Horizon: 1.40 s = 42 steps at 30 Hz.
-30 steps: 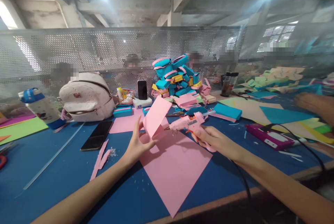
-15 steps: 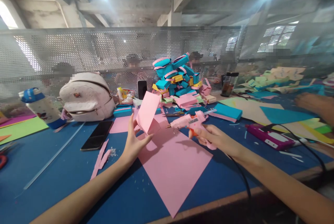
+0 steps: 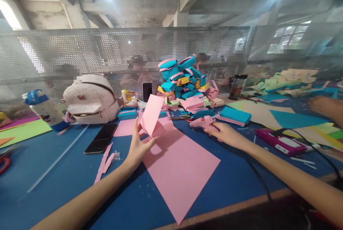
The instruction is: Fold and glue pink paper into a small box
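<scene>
One pink card (image 3: 152, 113) rises lengthwise, clamped in left hand (image 3: 138, 147), right hand (image 3: 227, 136) holding glue gun (image 3: 201, 121) leftward.

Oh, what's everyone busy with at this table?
A person is doing some papercraft. The left hand holds a folded pink piece up over a large pink sheet lying on the blue table. The right hand is on the handle of a pink glue gun, off to the right, away from the folded piece. Beyond stands a heap of mostly blue and pink paper shapes. Another person's hand shows at the far right.
</scene>
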{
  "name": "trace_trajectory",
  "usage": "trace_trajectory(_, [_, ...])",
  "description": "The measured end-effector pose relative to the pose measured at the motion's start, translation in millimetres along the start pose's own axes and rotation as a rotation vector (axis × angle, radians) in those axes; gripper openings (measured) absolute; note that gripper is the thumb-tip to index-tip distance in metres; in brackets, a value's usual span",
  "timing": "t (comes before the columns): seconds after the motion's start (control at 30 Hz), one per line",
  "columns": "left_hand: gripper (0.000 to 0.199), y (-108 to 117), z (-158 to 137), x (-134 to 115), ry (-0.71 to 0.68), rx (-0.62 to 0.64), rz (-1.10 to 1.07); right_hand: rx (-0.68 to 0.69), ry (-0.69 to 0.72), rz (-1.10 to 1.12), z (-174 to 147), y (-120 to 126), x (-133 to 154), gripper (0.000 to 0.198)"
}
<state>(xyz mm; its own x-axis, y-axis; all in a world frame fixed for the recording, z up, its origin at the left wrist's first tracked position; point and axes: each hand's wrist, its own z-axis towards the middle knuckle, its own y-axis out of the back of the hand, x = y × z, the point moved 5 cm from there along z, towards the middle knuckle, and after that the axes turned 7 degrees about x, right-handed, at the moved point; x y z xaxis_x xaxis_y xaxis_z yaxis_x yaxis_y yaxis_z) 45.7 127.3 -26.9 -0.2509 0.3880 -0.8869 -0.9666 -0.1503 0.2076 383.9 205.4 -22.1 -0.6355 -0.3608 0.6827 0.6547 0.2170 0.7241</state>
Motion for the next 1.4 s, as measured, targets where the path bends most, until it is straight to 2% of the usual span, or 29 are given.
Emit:
trace_trajectory(0.2, [0.101,-1,1,2,-0.011,0.004,0.01,0.006,-0.081,-0.035,-16,-1,-22,0.043])
trace_trajectory(0.3, [0.102,-2,1,1,0.014,-0.003,0.029,-0.019,-0.064,-0.108,-20,0,-25,0.043])
trace_trajectory(0.47, [0.102,-3,0,-1,0.028,0.012,0.013,-0.107,-0.02,-0.406,-33,19,-9,0.035])
trace_trajectory(0.57, [0.104,-4,0,-3,0.041,0.033,0.008,-0.248,0.054,-0.576,-55,35,33,0.029])
trace_trajectory(0.63, [0.105,-5,-1,-5,0.045,0.051,0.009,-0.297,0.188,-0.55,-68,36,77,0.025])
trace_trajectory(0.67, [0.105,-6,-1,-6,0.042,0.071,0.006,-0.273,0.294,-0.513,-71,30,101,0.024])
trace_trajectory(0.73, [0.105,-10,-2,-10,0.026,0.132,-0.018,-0.316,0.579,-0.485,-74,17,148,0.025])
trace_trajectory(0.8, [0.104,-15,-2,-12,0.007,0.197,-0.057,-0.406,0.789,-0.561,-69,2,179,0.033])
trace_trajectory(0.83, [0.105,-17,-3,-13,-0.004,0.222,-0.076,-0.427,0.848,-0.606,-63,-7,187,0.037])
trace_trajectory(0.93, [0.107,-20,-4,-14,-0.027,0.274,-0.13,-0.416,0.94,-0.703,-38,-27,189,0.035])
trace_trajectory(1.03, [0.108,-21,-4,-13,-0.013,0.293,-0.163,-0.477,0.969,-0.635,-24,-33,178,0.028])
trace_trajectory(1.2, [0.108,-23,-6,-14,0.013,0.303,-0.178,-0.477,0.941,-0.502,-18,-36,162,0.025])
trace_trajectory(1.4, [0.108,-23,-7,-16,0.02,0.292,-0.181,-0.458,0.944,-0.429,-17,-36,157,0.021])
